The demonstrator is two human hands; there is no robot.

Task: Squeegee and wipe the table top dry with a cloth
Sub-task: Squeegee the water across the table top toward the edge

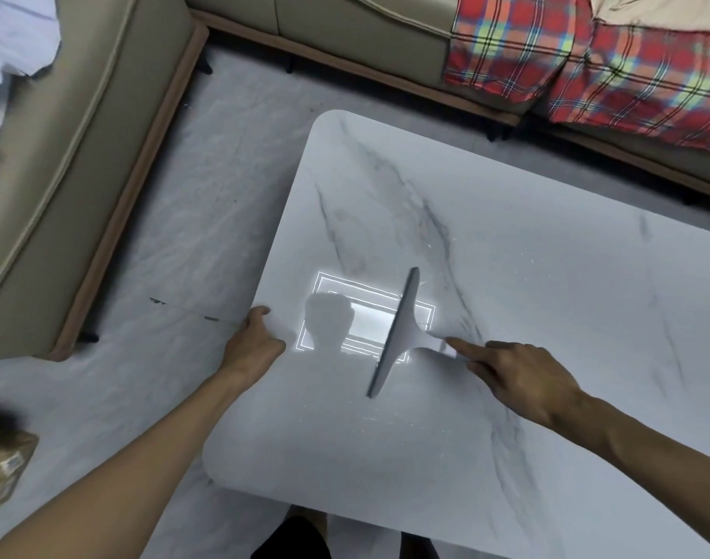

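A white marble-patterned table top (526, 276) fills the right half of the head view. A grey squeegee (399, 332) stands on it, its long blade running from far right to near left. My right hand (518, 377) grips the squeegee's handle from the right, forefinger stretched along it toward the blade. My left hand (254, 336) holds the table's left edge, fingers curled over the rim. A bright ceiling-light reflection and a head shadow lie on the table between the two hands. No cloth is in view.
A beige sofa (83, 155) runs along the left and the back, with a red plaid blanket (587, 62) on its right part. A cardboard box (2, 470) sits on the marble floor at lower left. My legs show below the table's near edge.
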